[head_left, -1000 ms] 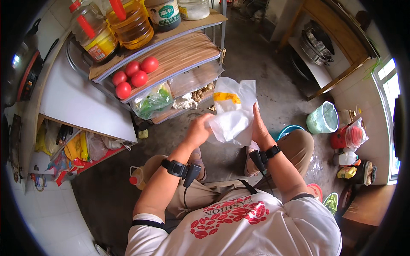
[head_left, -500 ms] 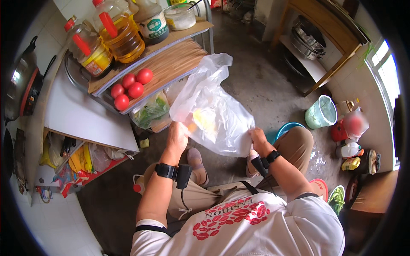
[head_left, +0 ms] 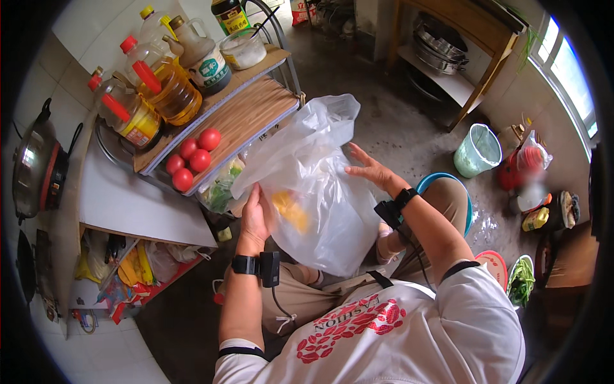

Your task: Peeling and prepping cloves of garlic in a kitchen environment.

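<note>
A large clear plastic bag (head_left: 320,192) hangs crumpled before me, above my lap. Something yellow (head_left: 291,210) shows through its lower left side, too blurred to name. My left hand (head_left: 257,221) grips the bag's left side, its fingers partly behind the film. At the bag's right edge, my right hand (head_left: 371,171) has its thumb and fingers spread, holding nothing; whether it touches the film I cannot tell. Several red tomatoes (head_left: 209,139) sit on the wooden-topped shelf (head_left: 249,112) to the left. A bag of green vegetables (head_left: 220,191) lies partly hidden beneath them.
Bottles of oil (head_left: 169,93) and sauce (head_left: 203,61) and a jar of white grains (head_left: 243,50) line the upper shelf. A blue basin (head_left: 467,214) stands by my right knee, with a pale green bucket (head_left: 478,150) beyond. A bowl of green beans (head_left: 521,281) sits at the right.
My right hand has let go of the bag's lower right edge, moved up and spread its fingers. The bag hangs lower and closer to me, and the whole view has shifted slightly.
</note>
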The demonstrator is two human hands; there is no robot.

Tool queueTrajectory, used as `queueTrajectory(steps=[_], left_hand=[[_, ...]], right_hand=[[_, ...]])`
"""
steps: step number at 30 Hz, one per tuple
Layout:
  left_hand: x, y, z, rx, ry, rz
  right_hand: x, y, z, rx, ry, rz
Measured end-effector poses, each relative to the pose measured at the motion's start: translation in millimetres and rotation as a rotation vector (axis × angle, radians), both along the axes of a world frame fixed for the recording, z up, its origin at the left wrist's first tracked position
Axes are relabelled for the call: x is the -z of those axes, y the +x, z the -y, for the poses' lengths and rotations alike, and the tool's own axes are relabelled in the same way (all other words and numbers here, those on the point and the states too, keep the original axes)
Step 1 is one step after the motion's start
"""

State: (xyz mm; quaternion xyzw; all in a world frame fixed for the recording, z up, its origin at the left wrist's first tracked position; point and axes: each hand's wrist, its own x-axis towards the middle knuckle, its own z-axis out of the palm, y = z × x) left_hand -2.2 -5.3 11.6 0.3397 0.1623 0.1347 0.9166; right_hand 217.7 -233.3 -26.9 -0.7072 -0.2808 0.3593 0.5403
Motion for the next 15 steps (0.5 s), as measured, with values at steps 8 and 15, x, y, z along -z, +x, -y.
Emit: queueTrajectory(steps=[8, 15], left_hand=[[8, 1, -9, -0.036, 0.002, -0.032], [14, 4, -15, -0.175, 0.04, -0.155]], right_hand=[[27, 13, -5, 0.041, 0.169, -0.405], [29, 26, 17, 0.293, 0.416, -0.405]])
